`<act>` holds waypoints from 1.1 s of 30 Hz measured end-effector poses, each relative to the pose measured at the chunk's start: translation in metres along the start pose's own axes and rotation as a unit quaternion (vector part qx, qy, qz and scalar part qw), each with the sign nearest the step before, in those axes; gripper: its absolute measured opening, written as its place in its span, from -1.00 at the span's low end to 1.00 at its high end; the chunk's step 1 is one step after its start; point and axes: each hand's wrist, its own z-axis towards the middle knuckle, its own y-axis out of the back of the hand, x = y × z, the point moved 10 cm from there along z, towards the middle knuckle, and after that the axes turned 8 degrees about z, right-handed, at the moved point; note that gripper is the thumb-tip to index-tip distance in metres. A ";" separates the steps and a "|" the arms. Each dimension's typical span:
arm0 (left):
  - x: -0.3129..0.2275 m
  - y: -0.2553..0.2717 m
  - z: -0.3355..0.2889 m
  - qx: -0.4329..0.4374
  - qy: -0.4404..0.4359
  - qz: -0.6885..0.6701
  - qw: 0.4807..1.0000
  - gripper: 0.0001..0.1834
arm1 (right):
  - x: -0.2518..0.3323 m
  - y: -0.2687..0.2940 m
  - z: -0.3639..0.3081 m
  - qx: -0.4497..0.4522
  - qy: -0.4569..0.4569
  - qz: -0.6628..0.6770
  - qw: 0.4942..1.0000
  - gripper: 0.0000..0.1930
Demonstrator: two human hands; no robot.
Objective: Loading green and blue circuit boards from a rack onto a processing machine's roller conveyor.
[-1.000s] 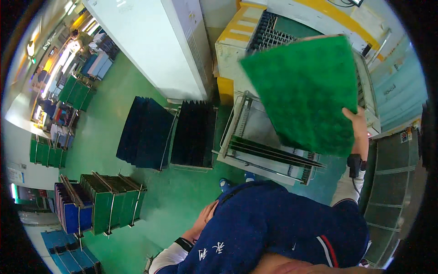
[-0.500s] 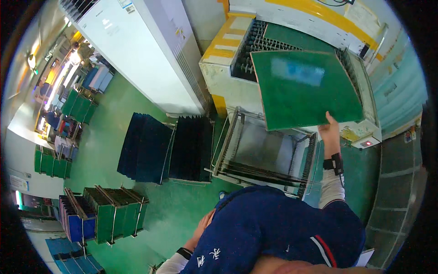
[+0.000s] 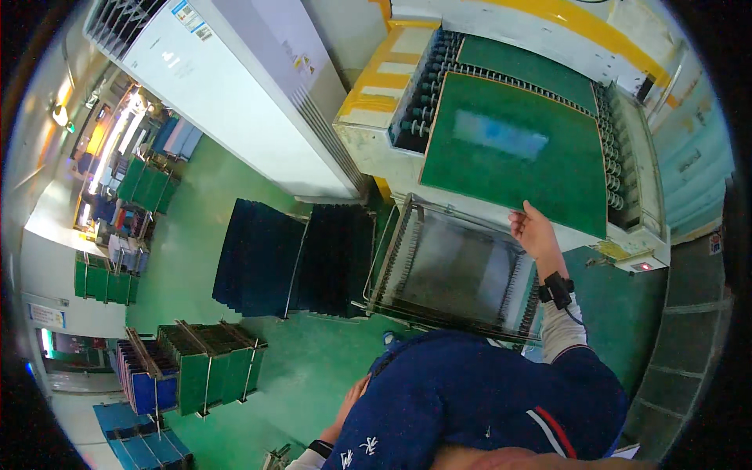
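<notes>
A flat green panel (image 3: 509,176) with a pale reflection on it lies over the rollers of a conveyor machine (image 3: 376,137). At its near edge is my right hand (image 3: 536,231), closed, the thumb over the rim and the fingers curled just below it. A black band circles that wrist. My left hand (image 3: 351,403) rests against my side at the dark blue jacket (image 3: 486,384), fingers extended and partly hidden. Below the machine's front stands a slotted metal rack (image 3: 454,262), close under my right hand.
Another green panel (image 3: 529,70) lies farther along the rollers. Dark panels (image 3: 258,258) stand in racks at centre left, and green panels (image 3: 219,376) in a rack at lower left. A tall white cabinet unit (image 3: 235,102) stands beside the machine. Dark sheeting (image 3: 685,337) borders the right.
The green panel has come down from a tilted, raised position onto the rollers. My right hand has moved left and lower along with its near edge. My left hand stays at my side.
</notes>
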 end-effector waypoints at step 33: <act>0.039 -0.030 -0.015 -0.037 0.014 -0.003 0.999 -0.31 | 0.029 -0.008 0.024 -0.014 0.074 0.034 0.997 -0.70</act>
